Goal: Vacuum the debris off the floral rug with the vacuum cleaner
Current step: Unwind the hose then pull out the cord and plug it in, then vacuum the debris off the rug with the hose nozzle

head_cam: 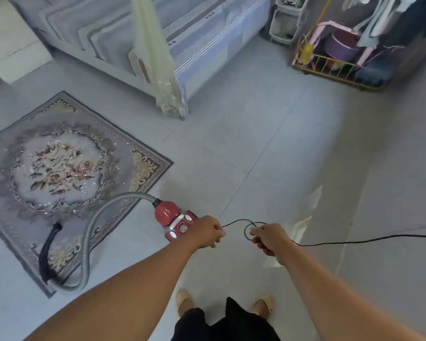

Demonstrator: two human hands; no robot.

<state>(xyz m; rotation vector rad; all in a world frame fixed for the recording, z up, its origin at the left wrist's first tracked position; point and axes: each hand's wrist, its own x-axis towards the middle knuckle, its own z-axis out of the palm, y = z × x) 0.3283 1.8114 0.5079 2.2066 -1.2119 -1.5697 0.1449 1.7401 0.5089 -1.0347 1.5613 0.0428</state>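
Reaching forward, both arms stretch out; the left hand (205, 232) and right hand (266, 238) each pinch the black cord (354, 241), fingers curled on it, a loop between them. The red vacuum cleaner (174, 217) sits on tile at the left hand's ten o'clock, its ribbed grey hose (88, 232) curving onto the floral rug (143, 168) at nine o'clock, white debris (49, 143) speckling its medallion. At one o'clock a wire cart (340, 77) holds a purple basin (340, 46).
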